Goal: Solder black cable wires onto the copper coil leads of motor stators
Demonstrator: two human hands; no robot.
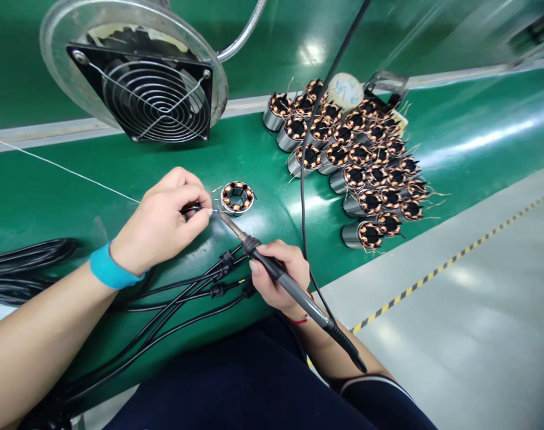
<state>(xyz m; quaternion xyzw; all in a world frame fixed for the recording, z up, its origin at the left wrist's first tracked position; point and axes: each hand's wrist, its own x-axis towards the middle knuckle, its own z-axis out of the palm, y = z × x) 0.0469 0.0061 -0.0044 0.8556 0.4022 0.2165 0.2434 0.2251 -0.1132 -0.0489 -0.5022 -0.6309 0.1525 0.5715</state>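
Observation:
My left hand [164,221], with a blue wristband, pinches the end of a thin solder wire [65,170] that runs in from the far left. Its fingertips sit just left of a single motor stator [237,197] with copper windings, lying on the green belt [39,191]. My right hand [280,275] is wrapped round a black soldering iron [294,289]. The iron's metal tip points up-left and meets the wire end right beside the stator.
A black extraction fan [157,98] in a round metal frame stands behind the stator. Several stators [356,155] lie grouped on the belt to the right, with a tape roll [346,89] behind them. Black cables [182,298] cross the belt's near edge. Grey floor with a yellow-black line [455,257] lies right.

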